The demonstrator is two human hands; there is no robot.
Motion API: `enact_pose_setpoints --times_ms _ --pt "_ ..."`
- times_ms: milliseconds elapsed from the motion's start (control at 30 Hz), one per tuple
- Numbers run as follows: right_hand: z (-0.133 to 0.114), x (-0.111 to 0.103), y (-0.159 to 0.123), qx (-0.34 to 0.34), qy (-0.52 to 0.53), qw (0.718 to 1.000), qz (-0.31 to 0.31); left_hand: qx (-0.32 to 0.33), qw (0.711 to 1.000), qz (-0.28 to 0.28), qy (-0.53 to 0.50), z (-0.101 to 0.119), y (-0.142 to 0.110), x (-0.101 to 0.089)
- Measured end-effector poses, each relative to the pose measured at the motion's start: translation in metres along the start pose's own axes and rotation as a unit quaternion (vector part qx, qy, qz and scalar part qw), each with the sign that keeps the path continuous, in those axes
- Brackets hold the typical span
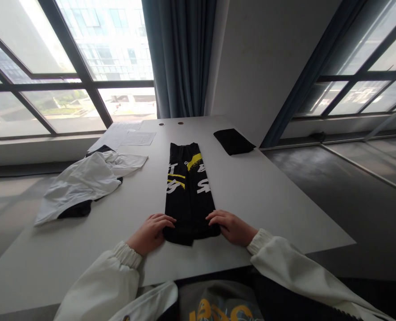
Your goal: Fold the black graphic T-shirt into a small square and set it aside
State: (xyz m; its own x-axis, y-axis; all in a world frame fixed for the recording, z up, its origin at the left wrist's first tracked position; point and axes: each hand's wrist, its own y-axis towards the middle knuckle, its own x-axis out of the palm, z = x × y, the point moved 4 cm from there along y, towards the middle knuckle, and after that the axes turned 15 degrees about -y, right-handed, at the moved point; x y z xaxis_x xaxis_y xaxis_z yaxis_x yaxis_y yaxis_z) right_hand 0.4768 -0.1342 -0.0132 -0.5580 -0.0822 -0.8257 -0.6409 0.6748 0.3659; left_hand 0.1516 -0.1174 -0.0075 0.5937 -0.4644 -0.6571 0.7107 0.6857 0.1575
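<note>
A black garment [188, 191] with white and yellow print lies folded into a long narrow strip down the middle of the white table [268, 196]. My left hand [153, 232] grips its near left corner, fingers curled over the edge. My right hand [229, 226] pinches the near right corner the same way. Both of my arms are in white sleeves.
A crumpled white garment [87, 183] over something black lies at the left. A folded black cloth [233, 141] sits at the far right of the table, papers [131, 136] at the far left. Windows and a dark curtain stand behind; the table's edge drops to the floor at the right.
</note>
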Motion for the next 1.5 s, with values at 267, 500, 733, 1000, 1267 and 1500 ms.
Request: enact_pose_setpoints --times_ms 267,500,733,1000,1267,1500 --pt "0.007 0.004 -0.007 -0.024 -0.003 0.997 -0.07 0.002 1.0 -0.004 -0.025 0.0 0.003 -0.003" --pt "0.003 0.006 -0.005 -0.034 -0.039 0.997 -0.06 -0.043 0.995 0.089 -0.011 0.003 0.007 0.004" --pt "0.004 0.007 0.014 0.028 -0.087 0.996 0.022 -0.164 0.97 0.169 0.066 -0.01 0.036 0.002" --pt "0.011 -0.001 0.018 0.075 0.018 0.997 0.019 -0.094 0.994 0.018 -0.062 -0.025 0.038 -0.014" --pt "0.0 0.0 0.022 -0.013 -0.004 1.0 -0.013 -0.073 0.995 0.034 -0.059 -0.023 0.035 -0.012" --pt "0.003 -0.003 0.021 0.036 0.026 0.999 0.016 -0.045 0.997 0.021 -0.065 -0.012 0.038 -0.012"
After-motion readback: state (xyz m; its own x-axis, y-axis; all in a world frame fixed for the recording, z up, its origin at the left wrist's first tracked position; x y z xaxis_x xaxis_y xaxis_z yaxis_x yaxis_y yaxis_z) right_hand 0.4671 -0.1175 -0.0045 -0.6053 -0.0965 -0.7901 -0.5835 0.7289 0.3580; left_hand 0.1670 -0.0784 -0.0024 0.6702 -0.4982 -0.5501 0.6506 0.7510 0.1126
